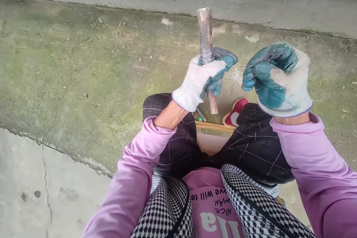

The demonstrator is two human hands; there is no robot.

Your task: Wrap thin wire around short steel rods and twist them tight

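The only writing that shows is on the pink shirt (212, 200) at the bottom of the view, between the two halves of a black-and-white checked jacket (164, 212). It is seen upside down from the wearer's head.

A line in dark small letters runs across the shirt; the part not covered reads about "ove will te", cut off at both ends by the jacket. Under it are two shorter dark lines, which look like "WAN." and "NICE", though the letters are small and uncertain. Lowest in the view stand large white letters, only partly in view, roughly "lla"; the rest cannot be read.
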